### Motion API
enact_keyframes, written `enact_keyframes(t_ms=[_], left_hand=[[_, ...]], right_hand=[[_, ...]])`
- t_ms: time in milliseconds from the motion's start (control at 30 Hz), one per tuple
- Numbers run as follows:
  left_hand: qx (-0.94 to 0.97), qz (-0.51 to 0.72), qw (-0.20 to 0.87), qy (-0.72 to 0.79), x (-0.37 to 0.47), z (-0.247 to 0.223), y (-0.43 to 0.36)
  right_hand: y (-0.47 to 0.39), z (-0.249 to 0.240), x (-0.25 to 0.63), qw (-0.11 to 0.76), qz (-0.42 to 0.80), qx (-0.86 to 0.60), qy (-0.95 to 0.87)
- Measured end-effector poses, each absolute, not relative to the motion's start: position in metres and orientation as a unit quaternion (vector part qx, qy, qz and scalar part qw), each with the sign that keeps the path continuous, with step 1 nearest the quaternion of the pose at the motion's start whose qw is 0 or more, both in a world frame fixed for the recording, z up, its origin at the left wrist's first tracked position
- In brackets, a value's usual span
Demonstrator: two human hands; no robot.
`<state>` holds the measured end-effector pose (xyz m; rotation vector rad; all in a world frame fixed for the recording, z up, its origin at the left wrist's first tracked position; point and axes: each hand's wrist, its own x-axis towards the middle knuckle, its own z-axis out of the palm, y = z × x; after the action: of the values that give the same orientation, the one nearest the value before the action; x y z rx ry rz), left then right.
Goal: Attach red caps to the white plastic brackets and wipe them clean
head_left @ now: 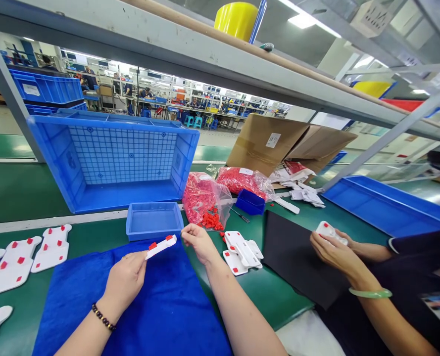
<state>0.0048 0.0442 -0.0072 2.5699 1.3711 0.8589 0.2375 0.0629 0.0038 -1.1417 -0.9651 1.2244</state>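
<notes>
Mid-frame: fitting red clips onto white plastic piece, pinched in left hand; right hand closed narrow beside it, contents indiscernible. Next, probably seating another clip precisely.

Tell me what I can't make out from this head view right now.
- Right hand: the fingers are closed, so whether they pinch a red piece is too small to tell.
- Co-worker's hands: they cover most of a white part.
- Box label: print too small.
- Plates at left: cut by the edge.

Factory assembly line: workbenches, blue crates.
</notes>
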Motion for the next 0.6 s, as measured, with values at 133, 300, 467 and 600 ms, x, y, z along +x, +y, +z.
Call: enact_keyframes(t_ms=[133,300,467,600], left_hand=[[0.871,0.241,0.036,0.427,0.005,-0.007,0.044],[0.912,0.101,0.060,0.393,0.010,0.014,0.028],[0.905,0.049,0.091,0.413,0.011,0.025,0.020],[0.892,0.046,0.109,0.437,0.010,0.016,0.025]], right_hand=[[0.063,0.007,0.253,0.537,0.452,-0.529,-0.477],[0.047,0.015,0.256,0.302,0.354,-0.528,-0.710],[0.031,0.023,0.245,0.090,0.248,-0.532,-0.805],[0.022,0.028,0.227,0.012,0.178,-0.559,-0.810]])
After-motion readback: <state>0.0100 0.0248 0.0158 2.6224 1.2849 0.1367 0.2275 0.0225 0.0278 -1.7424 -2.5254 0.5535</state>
